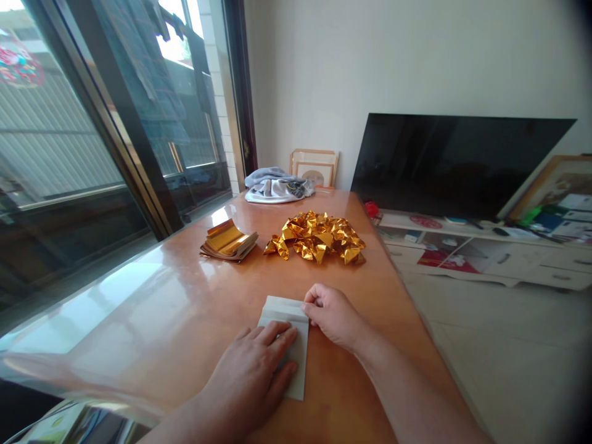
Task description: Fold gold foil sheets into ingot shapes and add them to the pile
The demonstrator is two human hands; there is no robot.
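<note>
A pale sheet of paper point(300, 346) lies on the table in front of me, a crease running across its far end. My left hand point(259, 367) rests flat on the sheet, fingers stretched out and covering its left side. At the sheet's far right edge, my right hand point(335, 316) pinches the paper between thumb and curled fingers. Beyond the hands is a heap of folded gold foil pieces point(324, 237). To its left sits a stack of gold foil paper sheets point(229, 240), the top one curling up.
The glossy brown table point(185, 314) reaches away toward a wall. Grey and white cloth point(277, 186) is bundled at its far end, near framed pictures point(314, 165). A large television point(462, 163) stands on a white cabinet point(504, 256) at right. Sliding glass doors point(139, 111) line the left.
</note>
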